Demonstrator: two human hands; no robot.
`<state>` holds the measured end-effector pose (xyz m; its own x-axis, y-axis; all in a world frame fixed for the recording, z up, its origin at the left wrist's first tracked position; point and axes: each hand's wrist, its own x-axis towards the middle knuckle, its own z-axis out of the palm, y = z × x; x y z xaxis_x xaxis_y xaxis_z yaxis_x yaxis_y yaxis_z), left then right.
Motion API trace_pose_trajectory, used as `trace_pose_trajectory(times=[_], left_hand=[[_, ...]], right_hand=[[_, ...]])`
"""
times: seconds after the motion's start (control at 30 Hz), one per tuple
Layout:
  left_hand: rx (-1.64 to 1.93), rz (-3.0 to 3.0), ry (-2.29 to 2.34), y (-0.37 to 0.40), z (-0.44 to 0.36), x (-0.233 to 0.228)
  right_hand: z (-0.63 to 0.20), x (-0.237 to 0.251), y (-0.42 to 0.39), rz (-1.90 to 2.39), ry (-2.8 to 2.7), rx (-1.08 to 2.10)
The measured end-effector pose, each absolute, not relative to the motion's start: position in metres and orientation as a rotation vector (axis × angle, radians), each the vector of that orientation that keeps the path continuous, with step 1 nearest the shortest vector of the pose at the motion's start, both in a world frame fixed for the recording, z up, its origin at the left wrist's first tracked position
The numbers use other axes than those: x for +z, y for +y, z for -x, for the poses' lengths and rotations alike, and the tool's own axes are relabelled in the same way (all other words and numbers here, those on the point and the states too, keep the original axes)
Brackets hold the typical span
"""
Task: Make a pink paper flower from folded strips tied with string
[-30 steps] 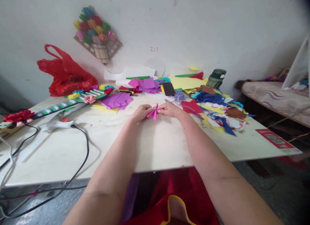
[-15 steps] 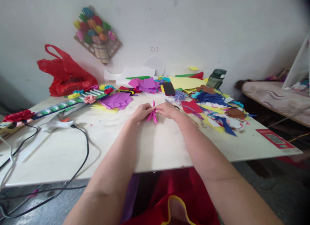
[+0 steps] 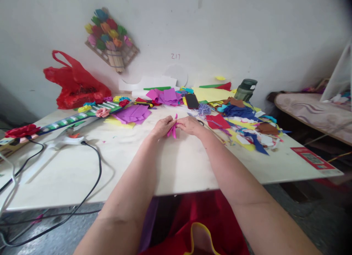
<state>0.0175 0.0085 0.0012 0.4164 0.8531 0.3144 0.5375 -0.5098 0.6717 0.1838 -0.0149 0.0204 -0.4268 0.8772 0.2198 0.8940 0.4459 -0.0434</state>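
Between my two hands is a small folded piece of pink paper [image 3: 172,132] with pointed strips fanning out toward me and one tip standing up. My left hand [image 3: 164,126] is closed on its left side, and my right hand [image 3: 189,125] pinches it from the right. Both hands meet just above the white table [image 3: 187,163]. The fingertips partly cover the middle of the paper. Scissors [image 3: 201,122] lie partly hidden just behind my right hand. A red sheet [image 3: 217,121] lies to the right of it.
Purple sheets [image 3: 132,114], a black phone [image 3: 191,101] and purple yarn [image 3: 204,109] lie farther back. Mixed scraps [image 3: 242,112] and a green bottle [image 3: 246,89] are at right. Left are a red bag [image 3: 79,88], a flower-trimmed strip [image 3: 66,119] and a black cable [image 3: 99,163].
The pink paper's strips have drawn closer together, and the left fingers wrap farther over it. Both hands stay in nearly the same place.
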Motion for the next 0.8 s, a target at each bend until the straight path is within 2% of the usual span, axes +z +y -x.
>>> trace_pose_trajectory(times=[0.5, 0.8], left_hand=[[0.951, -2.292, 1.212, 0.0069, -0.017, 0.0053], [0.909, -2.483, 1.51, 0.0047, -0.0247, 0.0062]], right_hand=[[-0.1752, 0.0255, -0.0218, 1.551, -2.496, -0.144], [-0.1747, 0.0216, -0.0189, 1.563, -2.454, -0.128]])
